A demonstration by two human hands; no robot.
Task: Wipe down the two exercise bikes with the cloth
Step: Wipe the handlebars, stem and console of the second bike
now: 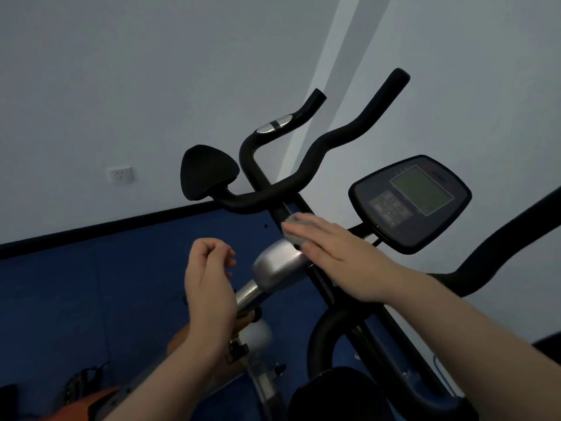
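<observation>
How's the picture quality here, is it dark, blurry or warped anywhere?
Head view: dim and bluish overall; a pale light band slants across the wall; the baseboard tilts from wide-angle distortion; the right hand on the cloth looks slightly motion-blurred.

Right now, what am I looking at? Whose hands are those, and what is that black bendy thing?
The camera sits on a person's head and looks down at their own hands. The black bendy thing is the handlebar of an exercise bike. Beside it is the bike's screen, called a console. The right hand lies flat and presses a small grey cloth against the bike's frame to clean it. The left hand hovers nearby, loosely curled, holding nothing. Below is a blue floor.
</observation>
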